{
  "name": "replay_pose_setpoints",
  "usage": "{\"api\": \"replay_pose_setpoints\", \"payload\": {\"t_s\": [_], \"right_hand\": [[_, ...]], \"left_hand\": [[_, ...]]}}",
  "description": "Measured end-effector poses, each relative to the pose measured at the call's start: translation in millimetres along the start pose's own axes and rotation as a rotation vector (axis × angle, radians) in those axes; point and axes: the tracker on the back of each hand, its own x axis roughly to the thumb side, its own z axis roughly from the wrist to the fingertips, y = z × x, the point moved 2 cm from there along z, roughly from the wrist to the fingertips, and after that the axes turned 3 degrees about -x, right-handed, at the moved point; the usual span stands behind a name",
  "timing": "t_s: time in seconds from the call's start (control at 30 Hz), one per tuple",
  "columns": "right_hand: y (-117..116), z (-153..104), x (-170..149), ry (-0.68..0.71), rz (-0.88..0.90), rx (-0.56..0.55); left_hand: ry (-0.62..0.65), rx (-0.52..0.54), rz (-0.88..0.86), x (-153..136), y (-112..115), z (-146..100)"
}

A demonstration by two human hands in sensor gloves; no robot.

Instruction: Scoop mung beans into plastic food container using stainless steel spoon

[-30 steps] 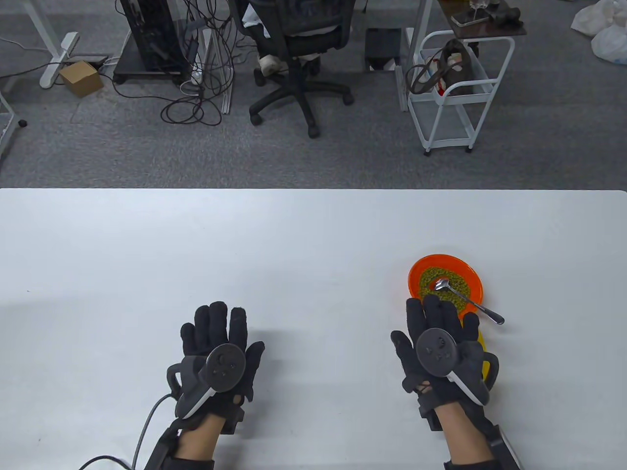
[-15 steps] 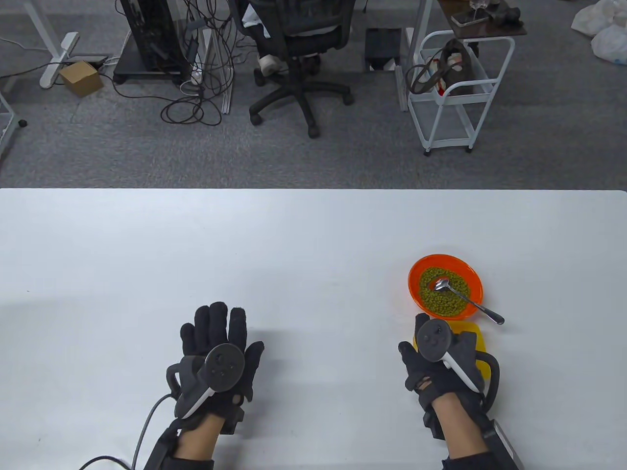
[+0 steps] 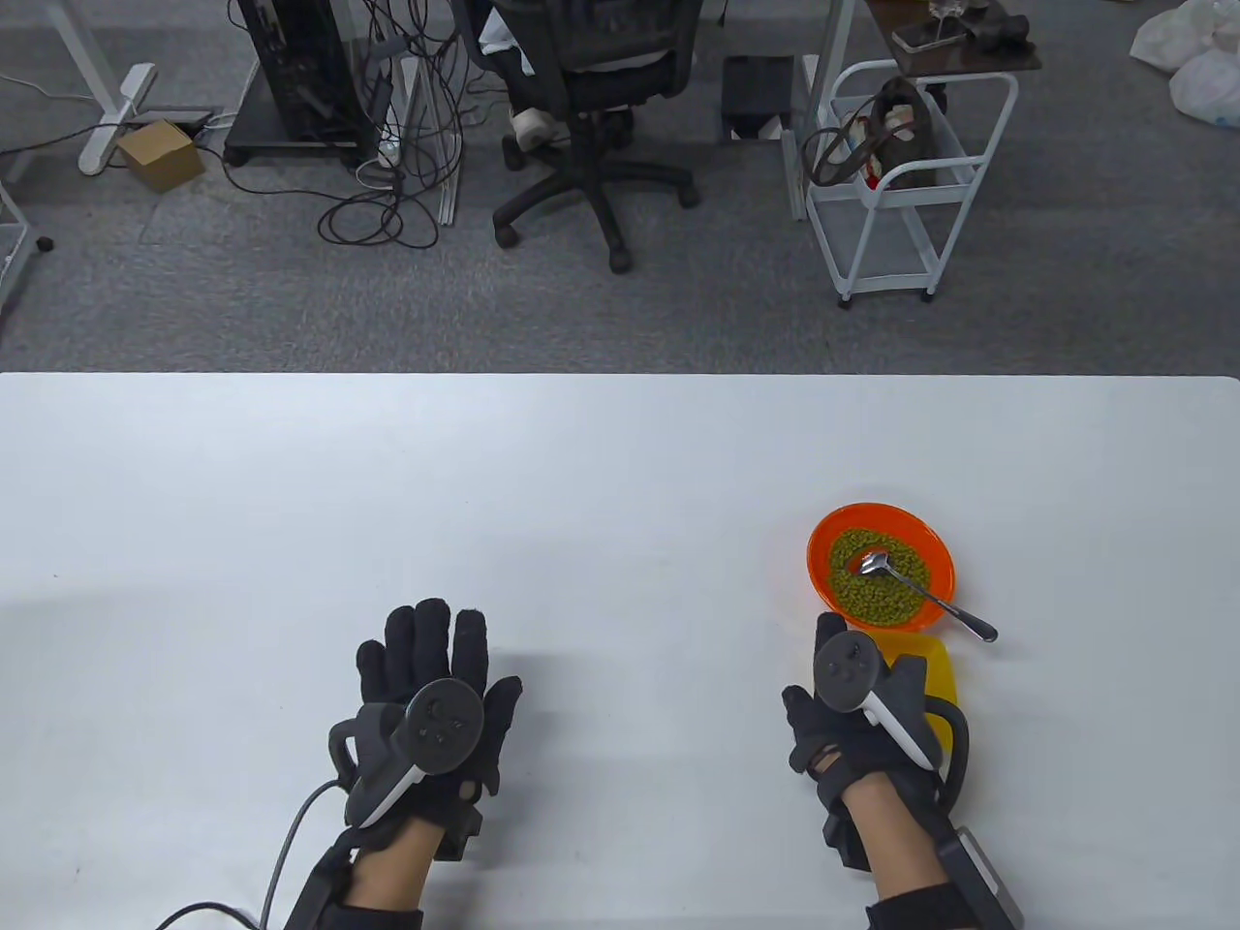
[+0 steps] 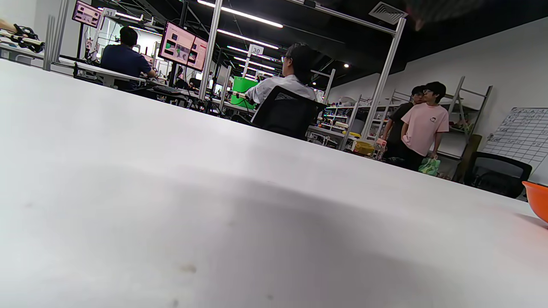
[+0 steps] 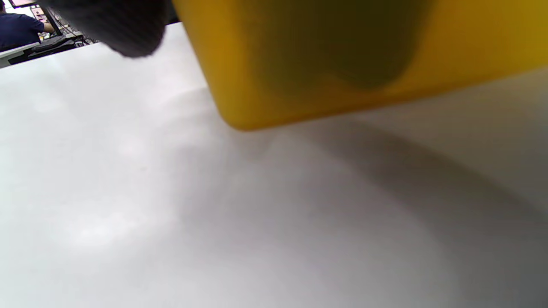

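An orange bowl (image 3: 819, 542) of green mung beans (image 3: 886, 593) stands at the right of the table. A stainless steel spoon (image 3: 930, 599) lies in it, bowl end in the beans and handle over the near right rim. A yellow plastic food container (image 3: 942, 670) sits just in front of the bowl. My right hand (image 3: 852, 678) curls over the container and grips it. The container fills the top of the right wrist view (image 5: 342, 55), with a gloved fingertip (image 5: 115, 25) beside it. My left hand (image 3: 436, 668) lies flat and empty on the table, fingers spread.
The white table (image 3: 581, 465) stretches wide to the left and behind the bowl. The bowl's edge shows at the far right of the left wrist view (image 4: 537, 199). A cable (image 3: 281, 862) trails from my left wrist.
My right hand went from flat over the container to curled down around it and drew back slightly toward me and left. The left hand, bowl and spoon have not moved.
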Motion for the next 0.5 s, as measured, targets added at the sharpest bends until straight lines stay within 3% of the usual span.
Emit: {"api": "replay_pose_setpoints", "payload": {"t_s": [0.5], "right_hand": [[0, -6, 17, 0.115, -0.071, -0.148]], "left_hand": [[0.0, -0.007, -0.01, -1, 0, 0]]}}
